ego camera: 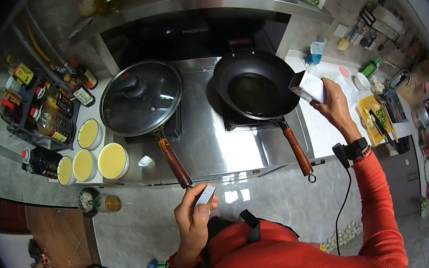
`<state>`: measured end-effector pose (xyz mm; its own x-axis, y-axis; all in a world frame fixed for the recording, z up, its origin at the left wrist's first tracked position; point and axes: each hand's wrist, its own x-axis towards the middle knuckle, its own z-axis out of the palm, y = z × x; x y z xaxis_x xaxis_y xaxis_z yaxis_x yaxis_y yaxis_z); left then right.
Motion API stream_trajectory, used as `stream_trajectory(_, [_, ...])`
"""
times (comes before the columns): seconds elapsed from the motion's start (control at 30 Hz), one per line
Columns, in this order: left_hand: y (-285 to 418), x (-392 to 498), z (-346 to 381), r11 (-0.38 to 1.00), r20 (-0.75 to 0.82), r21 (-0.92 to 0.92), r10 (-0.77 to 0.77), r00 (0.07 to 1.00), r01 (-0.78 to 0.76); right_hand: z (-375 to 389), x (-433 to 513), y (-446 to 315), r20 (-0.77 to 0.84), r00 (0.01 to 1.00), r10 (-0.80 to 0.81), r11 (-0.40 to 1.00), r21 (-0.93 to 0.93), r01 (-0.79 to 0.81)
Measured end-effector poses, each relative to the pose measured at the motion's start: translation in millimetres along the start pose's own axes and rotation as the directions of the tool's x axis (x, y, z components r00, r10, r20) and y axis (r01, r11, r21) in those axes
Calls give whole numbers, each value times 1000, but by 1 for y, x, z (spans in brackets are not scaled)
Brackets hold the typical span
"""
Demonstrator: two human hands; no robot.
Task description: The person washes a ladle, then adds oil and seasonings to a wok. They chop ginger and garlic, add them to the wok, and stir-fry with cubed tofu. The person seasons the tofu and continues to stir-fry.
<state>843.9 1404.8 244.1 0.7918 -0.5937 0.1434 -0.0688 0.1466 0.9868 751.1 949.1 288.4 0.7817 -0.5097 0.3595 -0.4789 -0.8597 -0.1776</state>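
Observation:
My right hand is closed around a white box-shaped container with a dark end. It is tilted beside the right rim of a black wok on the right burner. Dark liquid pools in the wok's bottom, and its wooden handle points towards me. My left hand grips a small flat-sided object, its kind unclear, in front of the stove near the wooden handle of another pan. A glass lid covers that pan on the left burner.
Several white bowls with a yellow filling stand left of the stove, below a rack of sauce bottles. A crumpled white scrap lies on the steel stovetop. Rightwards, a cutting board holds a knife and chopped greens.

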Motion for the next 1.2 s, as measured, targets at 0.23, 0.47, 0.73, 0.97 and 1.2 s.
stream_trajectory(0.23, [-3, 6, 0, 999, -50, -44, -20, 999, 18, 7, 15, -1, -24, 1000, -5, 1000, -2, 5])
stream_trajectory(0.47, [-4, 9, 1, 1000, -31, -12, -5, 1000, 4, 10, 18, -7, -76, 997, -20, 999, 23, 22])
stream_trajectory(0.73, [-3, 7, 5, 1000, -28, -22, -17, 999, 16, 14, 19, -7, -52, 998, 46, 999, 28, -45])
stream_trajectory(0.97, [1, 4, 8, 994, -18, 80, -68, 998, 69, 12, 13, -7, -56, 997, 50, 997, 64, -47])
stream_trajectory(1.2, [0, -1, 11, 994, -14, 91, -56, 998, 57, 14, 5, -8, -159, 985, 63, 995, 88, -49])
